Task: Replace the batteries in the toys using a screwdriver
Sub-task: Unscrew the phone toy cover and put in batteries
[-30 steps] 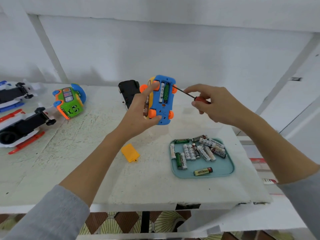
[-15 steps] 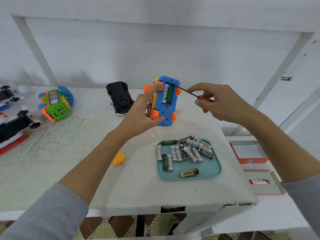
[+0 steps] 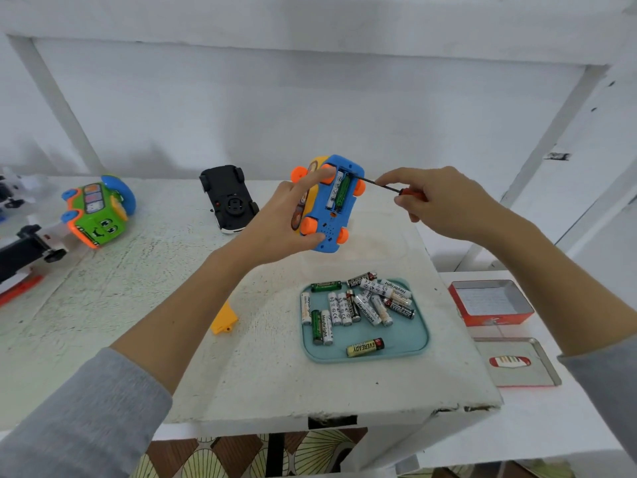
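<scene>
The blue toy car is held in the air above the middle of the desk, underside toward the camera, its battery bay open with a white cell and a green cell lying side by side in it. The left hand grips the car from its 9 o'clock side, fingers curled over the top edge by an orange wheel, thumb under the lower end. At 3 o'clock of the car the right hand pinches the red-handled screwdriver, fingers closed around the handle; its thin dark shaft runs toward 9 o'clock and the tip reaches the upper corner of the bay.

Below the car, toward 6 o'clock, a teal tray sits on the desk with a loose heap of batteries. At 8 o'clock of the tray lies the yellow battery cover, partly hidden by the left forearm. At 9 o'clock of the car a black toy car lies upside down; farther toward 9 o'clock rests a green toy car, tilted on its side. At 3 o'clock of the tray, on a lower white surface, stand an open red tin and its lid.
</scene>
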`<state>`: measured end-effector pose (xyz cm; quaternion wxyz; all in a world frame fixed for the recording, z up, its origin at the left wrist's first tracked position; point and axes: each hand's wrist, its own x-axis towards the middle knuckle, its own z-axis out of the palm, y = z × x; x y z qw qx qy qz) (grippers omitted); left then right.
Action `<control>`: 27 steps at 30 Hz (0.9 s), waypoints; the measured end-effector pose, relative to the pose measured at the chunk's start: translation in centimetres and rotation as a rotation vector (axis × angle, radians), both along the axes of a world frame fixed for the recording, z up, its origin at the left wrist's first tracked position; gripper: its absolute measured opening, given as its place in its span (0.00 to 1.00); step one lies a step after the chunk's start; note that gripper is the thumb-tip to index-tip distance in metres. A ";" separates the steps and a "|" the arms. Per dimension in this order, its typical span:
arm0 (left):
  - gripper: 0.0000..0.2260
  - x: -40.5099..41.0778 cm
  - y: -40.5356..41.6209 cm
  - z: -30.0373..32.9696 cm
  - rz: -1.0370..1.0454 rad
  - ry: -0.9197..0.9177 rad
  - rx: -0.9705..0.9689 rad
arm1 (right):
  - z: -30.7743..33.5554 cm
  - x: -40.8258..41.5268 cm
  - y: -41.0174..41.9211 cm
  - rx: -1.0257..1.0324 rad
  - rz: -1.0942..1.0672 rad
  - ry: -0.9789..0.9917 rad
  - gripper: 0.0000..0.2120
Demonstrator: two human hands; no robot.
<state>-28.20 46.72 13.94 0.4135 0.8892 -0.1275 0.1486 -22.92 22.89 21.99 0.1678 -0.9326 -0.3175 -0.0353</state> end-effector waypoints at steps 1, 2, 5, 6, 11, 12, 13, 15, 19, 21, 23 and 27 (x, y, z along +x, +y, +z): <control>0.36 0.2 0.0 0.3 -0.011 0.006 0.029 | -0.1 0.2 0.0 -0.037 -0.012 -0.045 0.14; 0.36 0.4 0.0 0.7 -0.028 0.008 0.060 | -0.2 0.5 -0.1 -0.063 -0.018 -0.084 0.13; 0.35 1.6 0.3 1.7 -0.068 0.010 0.190 | -0.4 1.4 -0.3 -0.106 -0.028 -0.151 0.12; 0.35 2.0 0.4 2.1 -0.073 0.014 0.229 | -0.5 1.8 -0.4 -0.093 -0.030 -0.144 0.11; 0.35 4.1 0.7 3.2 -0.095 0.067 0.353 | -1.2 3.7 -0.7 0.003 -0.026 -0.045 0.09; 0.35 4.4 0.8 3.3 -0.102 0.068 0.370 | -1.3 4.0 -0.8 0.017 -0.030 -0.031 0.08; 0.34 4.8 0.8 3.4 -0.104 0.069 0.388 | -1.5 4.2 -1.0 0.025 -0.033 -0.019 0.08; 0.34 5.3 0.8 3.6 -0.102 0.070 0.419 | -1.7 4.4 -1.3 0.028 -0.030 -0.008 0.08; 0.35 6.3 1.2 3.5 -0.080 0.091 0.489 | -2.2 4.6 -1.7 0.010 -0.031 0.010 0.08; 0.35 6.6 1.5 3.4 -0.086 0.113 0.508 | -2.5 4.6 -2.0 -0.049 -0.023 0.030 0.09; 0.35 6.7 1.7 3.2 -0.094 0.125 0.497 | -3.1 4.5 -2.2 -0.120 -0.024 0.032 0.10; 0.35 6.6 1.6 3.3 -0.059 0.112 0.456 | -3.8 4.2 -1.9 -0.096 -0.061 -0.005 0.11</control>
